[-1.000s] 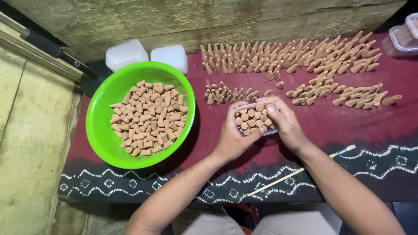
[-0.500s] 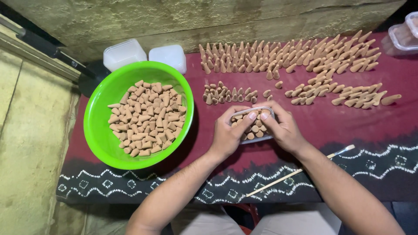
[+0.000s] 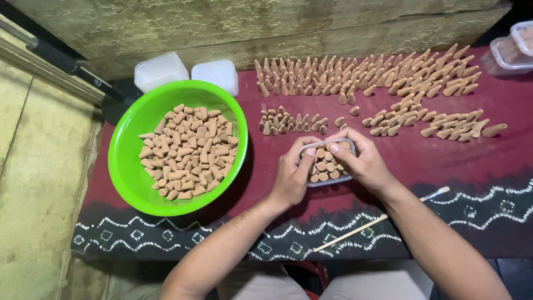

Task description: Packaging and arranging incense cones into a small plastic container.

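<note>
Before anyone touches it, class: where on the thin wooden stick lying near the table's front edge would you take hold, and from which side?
Probably at the middle of the thin wooden stick, pinched from above across its width. It lies flat and slanted on the patterned cloth, bare along its length, with its brush-like tip toward the right forearm. Both the left hand and the right hand are busy on the small clear box.

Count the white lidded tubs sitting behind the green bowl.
2. One tub sits behind the bowl's far left rim, the other tub just right of it, beside the cone rows. More clear containers lie at the far right corner.

Small clear box (image 3: 326, 166), packed with tan cones (image 3: 325, 165)
</note>
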